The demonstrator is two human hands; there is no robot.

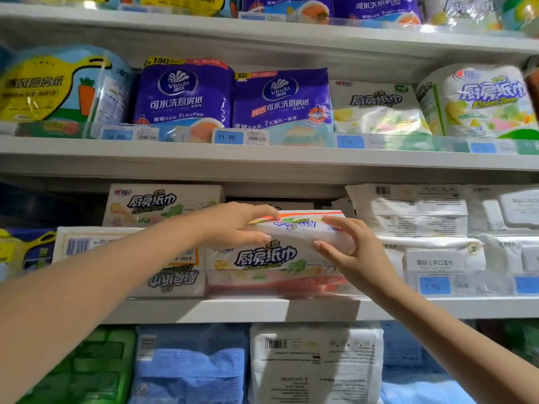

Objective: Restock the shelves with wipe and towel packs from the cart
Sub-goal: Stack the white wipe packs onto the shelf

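Towel pack (300, 230) ends hidden under gripping left hand (239, 225), right hand (353, 252).

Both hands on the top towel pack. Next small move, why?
Probably slide the top towel pack straight back: it lies on the lower pack near the front edge of the shelf, with the left hand gripping its left end and the right hand holding its right end.
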